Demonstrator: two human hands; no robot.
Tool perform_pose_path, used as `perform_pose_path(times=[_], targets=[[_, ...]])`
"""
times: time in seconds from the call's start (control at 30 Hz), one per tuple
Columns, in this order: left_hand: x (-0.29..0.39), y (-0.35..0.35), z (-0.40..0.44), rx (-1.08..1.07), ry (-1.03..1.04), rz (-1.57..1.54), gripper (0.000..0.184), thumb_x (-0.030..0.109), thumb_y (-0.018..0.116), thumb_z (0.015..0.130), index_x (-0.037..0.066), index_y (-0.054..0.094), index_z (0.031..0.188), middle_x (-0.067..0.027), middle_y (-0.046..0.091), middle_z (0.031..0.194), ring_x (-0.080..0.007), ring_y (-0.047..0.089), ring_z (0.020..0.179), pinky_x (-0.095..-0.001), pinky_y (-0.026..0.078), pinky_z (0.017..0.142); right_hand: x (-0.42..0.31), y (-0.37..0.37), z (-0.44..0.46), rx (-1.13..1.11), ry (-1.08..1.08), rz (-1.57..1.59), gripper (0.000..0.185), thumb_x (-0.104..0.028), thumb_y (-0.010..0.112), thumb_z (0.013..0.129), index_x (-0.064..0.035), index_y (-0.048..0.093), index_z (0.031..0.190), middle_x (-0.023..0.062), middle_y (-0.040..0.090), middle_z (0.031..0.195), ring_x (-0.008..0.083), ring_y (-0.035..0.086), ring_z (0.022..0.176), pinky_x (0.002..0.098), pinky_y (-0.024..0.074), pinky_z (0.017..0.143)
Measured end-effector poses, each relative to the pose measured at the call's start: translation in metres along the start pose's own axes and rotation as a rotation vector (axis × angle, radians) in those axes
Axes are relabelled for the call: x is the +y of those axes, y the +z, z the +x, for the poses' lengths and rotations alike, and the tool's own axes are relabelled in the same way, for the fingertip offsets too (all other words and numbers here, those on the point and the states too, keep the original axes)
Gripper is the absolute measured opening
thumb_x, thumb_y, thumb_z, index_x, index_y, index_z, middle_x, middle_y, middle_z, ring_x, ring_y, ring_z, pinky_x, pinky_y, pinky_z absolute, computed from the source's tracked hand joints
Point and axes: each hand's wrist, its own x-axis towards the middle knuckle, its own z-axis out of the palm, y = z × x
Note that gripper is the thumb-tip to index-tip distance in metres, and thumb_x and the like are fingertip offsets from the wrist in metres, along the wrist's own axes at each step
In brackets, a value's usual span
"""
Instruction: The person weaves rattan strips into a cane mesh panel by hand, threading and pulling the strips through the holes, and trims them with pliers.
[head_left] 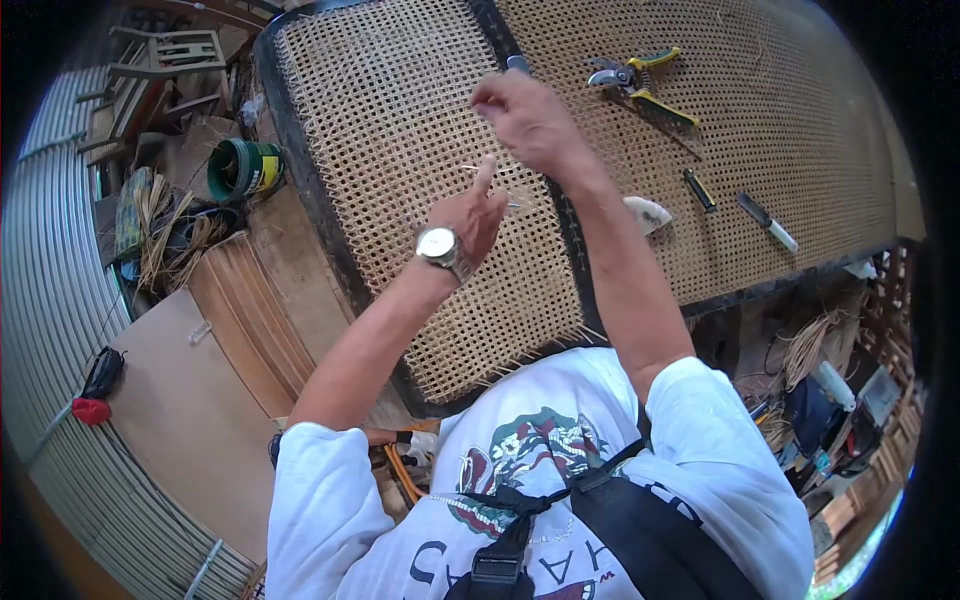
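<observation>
A woven cane panel (380, 130) in a black frame (320, 220) lies under both my hands. My left hand (470, 215), with a watch on its wrist, is low over the weave; its index finger points up and the others are curled. A thin metallic tip (514, 206) shows beside the curled fingers, its other end hidden. My right hand (530, 125) is raised farther up, near the black dividing rail, fingers pinched together; what they hold is not visible. Just beyond it is a dark grey rounded end (517, 64), perhaps a tool handle.
On the right-hand cane section lie pruning shears (640, 85), a small yellow-and-black tool (700, 190), a white-handled knife (767, 222) and a whitish piece (650, 215). To the left are a green bucket (240, 168), bundled strands (165, 215) and a wooden board (190, 390).
</observation>
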Motion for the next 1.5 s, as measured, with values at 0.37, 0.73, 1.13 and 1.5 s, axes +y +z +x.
perform_pose_path(times=[0.37,0.73,1.13,1.5], targets=[[-0.086,-0.040,0.011,-0.085,-0.386,-0.046,0.031,0.029,0.046,0.103,0.004,0.064,0.098,-0.0226,0.067,0.079,-0.0415,0.066,0.076,-0.0512,0.052,0.068,0.034,0.034,-0.041,-0.325,0.204,-0.198,0.017,-0.024,0.064,0.093,-0.0101,0.072,0.098,0.0134,0.069,0.102,0.0328,0.066,0.101,0.0449,0.0519,0.089],[-0.050,-0.076,0.047,-0.358,-0.374,0.248,0.026,0.018,0.054,0.096,0.004,0.075,0.102,-0.0209,0.074,0.096,-0.0356,0.074,0.089,-0.0454,0.060,0.077,0.041,0.024,-0.046,-0.277,0.315,-0.244,0.022,-0.024,0.056,0.092,-0.0050,0.066,0.098,0.0194,0.069,0.098,0.0394,0.066,0.095,0.0490,0.0513,0.084],[-0.028,-0.055,0.038,-0.163,-0.323,0.269,0.022,0.017,0.057,0.096,0.003,0.074,0.094,-0.0213,0.073,0.085,-0.0355,0.073,0.081,-0.0461,0.059,0.071,0.017,0.007,-0.040,-0.315,0.268,-0.317,0.018,-0.019,0.055,0.088,-0.0057,0.065,0.094,0.0187,0.069,0.096,0.0388,0.066,0.095,0.0492,0.0518,0.083],[-0.048,-0.039,0.018,0.056,-0.219,0.127,0.017,0.013,0.052,0.097,0.000,0.061,0.091,-0.0219,0.068,0.080,-0.0378,0.071,0.074,-0.0465,0.057,0.063,0.048,0.037,-0.028,-0.433,0.210,-0.311,0.013,-0.019,0.064,0.090,-0.0060,0.063,0.091,0.0142,0.068,0.091,0.0346,0.066,0.089,0.0450,0.0510,0.075]])
